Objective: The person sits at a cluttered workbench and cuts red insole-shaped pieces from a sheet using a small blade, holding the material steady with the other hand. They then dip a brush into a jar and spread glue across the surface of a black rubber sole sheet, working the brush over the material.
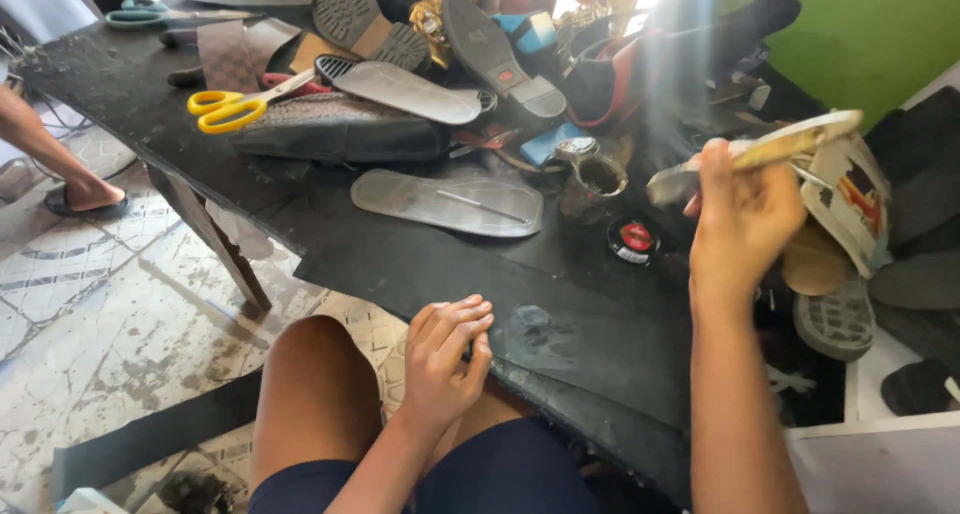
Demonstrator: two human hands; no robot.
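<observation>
Nearest the camera, bare knees and dark shorts are seen at the bottom edge, and just above them the left hand (447,359) is rested on the near edge of the black worktable (420,264), its fingers curled together and closed over the rim; whether something small is tucked beneath them cannot be told. To the right and higher, the right hand (735,219) is raised above the table with its fingers closed around a thin, pale shoe sole (770,152), which is held by its middle and tilted, one end pointing up toward the right. The sole is judged to be light and flat, somewhat flexible along its length and stiff enough to keep its shape when gripped at the waist; a hold across the narrow middle, as shown, should keep it steady, while a grip at either tip would probably let it bend or swing. Its surface looks smooth, so a firm pinch is advisable. On the table beyond the hands, a small round tin with a red and black lid (633,240) is set beside a grimy metal cup (594,184). A translucent grey insole (447,203) lies flat just left of the cup. Farther back, yellow-handled scissors (232,108) rest on a dark shoe (340,132), and a heap of soles and shoe parts (480,44) is piled at the far edge. At the left, another person's foot in a sandal (88,200) is seen on the tiled floor (90,324).
</observation>
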